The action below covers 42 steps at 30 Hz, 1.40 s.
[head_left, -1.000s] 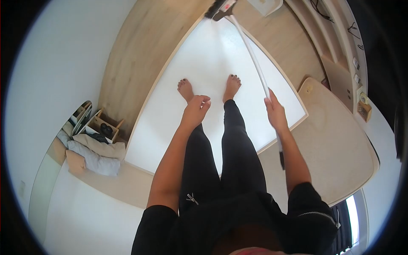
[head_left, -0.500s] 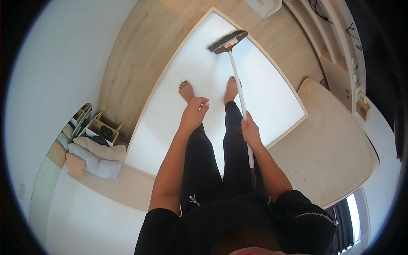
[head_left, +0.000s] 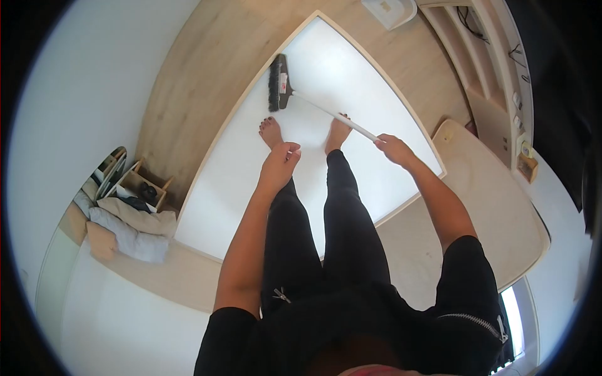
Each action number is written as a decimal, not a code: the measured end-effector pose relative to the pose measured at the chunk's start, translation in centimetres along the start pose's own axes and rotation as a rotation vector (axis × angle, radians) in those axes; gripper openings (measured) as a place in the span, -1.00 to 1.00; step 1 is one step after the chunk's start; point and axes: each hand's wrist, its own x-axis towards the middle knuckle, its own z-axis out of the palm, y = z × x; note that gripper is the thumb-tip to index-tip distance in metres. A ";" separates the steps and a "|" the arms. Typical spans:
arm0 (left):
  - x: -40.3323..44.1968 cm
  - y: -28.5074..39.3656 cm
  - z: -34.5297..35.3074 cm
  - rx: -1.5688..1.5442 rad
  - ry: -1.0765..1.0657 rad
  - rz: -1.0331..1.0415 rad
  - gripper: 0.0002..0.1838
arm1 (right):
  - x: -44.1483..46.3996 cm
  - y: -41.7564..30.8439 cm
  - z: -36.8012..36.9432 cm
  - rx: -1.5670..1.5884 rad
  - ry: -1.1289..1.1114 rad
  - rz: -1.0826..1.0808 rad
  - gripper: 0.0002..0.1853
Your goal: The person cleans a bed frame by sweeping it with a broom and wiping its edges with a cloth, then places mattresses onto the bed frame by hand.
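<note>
My right hand [head_left: 393,149] is wrapped round the white handle of a broom [head_left: 338,117]. The handle slants up and left to the dark broom head [head_left: 279,83], whose bristles face left over the white surface [head_left: 301,182] near its left edge, just beyond the toes of my left foot [head_left: 270,131]. My left hand [head_left: 282,163] hangs above my left shin, with its fingers curled together; whether something small sits between them cannot be made out. My right foot [head_left: 337,134] stands on the same white surface, below the handle.
Wood-look floor [head_left: 207,62] surrounds the wood-edged white surface. A beige table [head_left: 489,200] stands at the right, below open shelves [head_left: 467,47]. Cushions [head_left: 135,232] and a small wooden shelf unit [head_left: 143,188] are at the left. A white object [head_left: 390,11] lies at the top.
The broom head swung from the top down and left across the white surface, and the handle turned nearly sideways. My right hand moved left, then back right and up. My left hand barely moved.
</note>
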 end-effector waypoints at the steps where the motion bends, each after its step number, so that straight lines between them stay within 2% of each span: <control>1: 0.5 0.1 0.1 -0.031 0.009 0.016 -0.74 | -0.6 -1.0 -1.7 0.217 -0.085 0.155 -0.65; 4: 1.4 0.3 0.1 0.004 0.021 0.084 -0.73 | -0.4 -1.2 -5.0 0.442 -0.120 0.281 -0.70; 8: 3.0 2.0 -0.7 -0.057 0.069 0.128 -0.76 | -0.3 -1.5 -8.8 0.451 -0.074 0.331 -0.67; 10: 3.8 2.3 -0.9 0.127 0.055 0.106 -0.73 | -0.5 -1.2 -10.2 0.486 -0.015 0.345 -0.68; 11: 4.0 2.6 -0.9 0.123 0.058 0.105 -0.73 | -0.5 -1.2 -10.7 0.480 -0.015 0.345 -0.68; 13: 4.4 2.8 -0.7 0.086 0.070 0.093 -0.73 | 0.3 -0.1 -12.1 0.466 0.062 0.296 -0.69; 15: 4.4 2.8 -0.5 0.109 0.074 0.095 -0.73 | 1.7 2.4 -10.2 0.401 0.049 0.244 -0.66; 17: 4.1 2.9 -0.3 0.130 0.079 0.095 -0.73 | 0.0 3.6 -6.6 -0.082 0.473 -0.152 -0.61; 19: 3.3 3.7 -0.1 -0.048 0.101 0.055 -0.75 | -5.7 -0.6 -5.3 -0.116 0.411 0.112 -0.57; 21: 3.2 3.0 0.5 -0.043 0.089 0.065 -0.74 | -8.8 -0.7 -4.4 -0.083 0.369 0.085 -0.55; 23: 3.0 2.7 1.0 -0.038 0.072 0.083 -0.73 | -11.8 -0.4 -3.4 0.336 0.058 0.094 -0.46; 25: 2.6 2.9 1.5 -0.018 0.041 0.056 -0.72 | -15.2 -4.0 -4.2 0.797 -0.275 0.134 -0.34; 26: 2.5 3.2 1.9 -0.021 0.046 0.058 -0.72 | -15.9 -3.6 -3.8 0.917 -0.264 0.097 -0.36; 27: 2.4 3.7 2.0 -0.039 0.052 0.037 -0.72 | -16.2 -3.1 -4.1 0.908 -0.265 0.089 -0.36; 29: 1.8 3.9 2.7 -0.054 0.054 0.011 -0.72 | -16.9 -1.5 -3.5 0.756 -0.111 0.216 -0.40; 31: 1.6 4.4 3.3 -0.056 0.063 0.002 -0.72 | -18.4 -1.9 -1.6 0.766 -0.043 0.284 -0.44; 34: 1.5 5.2 4.4 -0.079 0.079 0.015 -0.72 | -16.6 -0.7 0.0 0.656 -0.031 0.334 -0.40; 36: 1.3 5.6 5.2 -0.085 0.093 0.013 -0.72 | -11.7 2.0 3.2 0.183 0.432 -0.184 -0.39; 38: 1.4 6.1 5.6 -0.090 0.109 0.013 -0.72 | -7.4 -0.9 2.5 0.227 0.420 -0.222 -0.41; 40: 1.0 6.7 6.3 -0.167 0.116 0.023 -0.71 | -8.3 -9.3 -3.3 0.454 0.178 0.043 -0.51; 42: 0.6 7.2 6.8 -0.189 0.106 -0.005 -0.71 | -4.6 -10.0 -2.9 0.435 0.280 -0.004 -0.37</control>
